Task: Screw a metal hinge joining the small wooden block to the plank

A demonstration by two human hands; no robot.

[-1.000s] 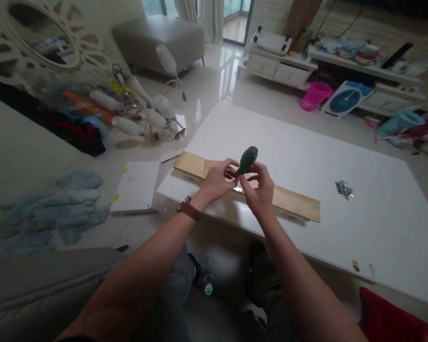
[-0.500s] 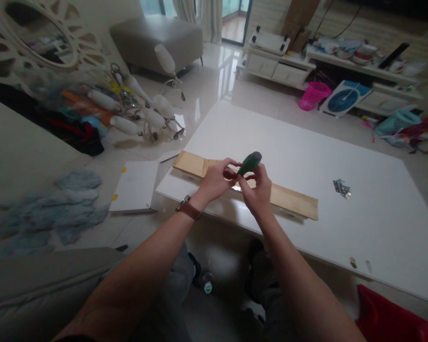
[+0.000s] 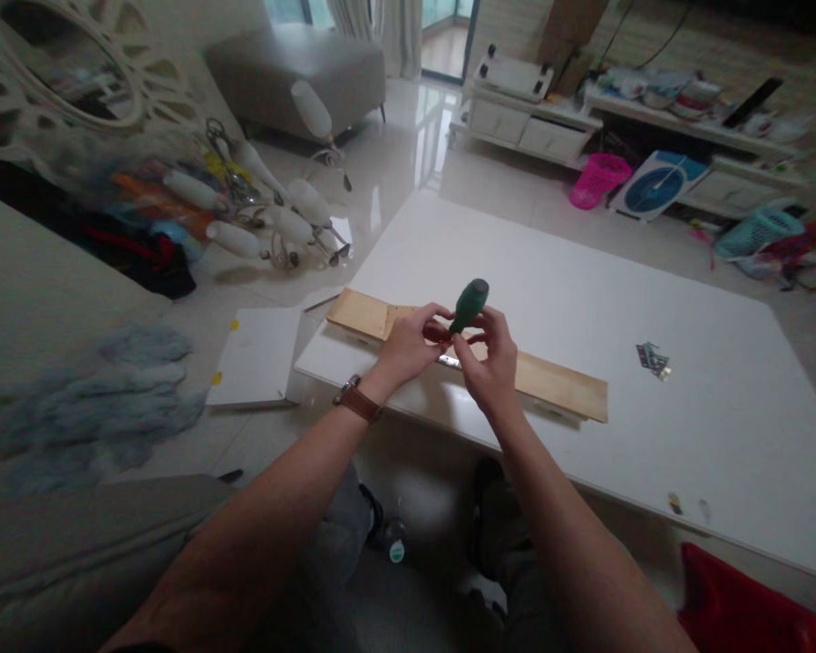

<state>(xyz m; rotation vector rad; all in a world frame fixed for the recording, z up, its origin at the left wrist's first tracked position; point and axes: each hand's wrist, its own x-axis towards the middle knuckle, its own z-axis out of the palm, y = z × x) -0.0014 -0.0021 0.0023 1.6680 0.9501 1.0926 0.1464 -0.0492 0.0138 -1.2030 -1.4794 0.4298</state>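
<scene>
A screwdriver (image 3: 471, 304) with a green handle and dark end stands nearly upright over a light wooden board (image 3: 563, 385). My right hand (image 3: 493, 363) is closed on it, thumb and fingers at the lower end of the handle. Close beside it, my left hand (image 3: 408, 345) has its fingers curled together near the screwdriver's shaft; what they pinch is hidden. Below the fingertips a small shiny metal piece (image 3: 449, 361) shows at the board's near edge. The tip of the screwdriver is out of sight behind my hands. Under the board lies a large white panel (image 3: 653, 290).
Several small metal parts (image 3: 653, 359) lie on the panel to the right. A white box-like piece (image 3: 255, 358) and a grey fluffy cloth (image 3: 109, 399) are on the floor at left. Beyond them rests a chandelier (image 3: 286, 222). A bottle (image 3: 395, 540) stands between my feet.
The screwdriver's handle has tipped a little to the left and stands more upright. Both hands stay in nearly the same place at the board.
</scene>
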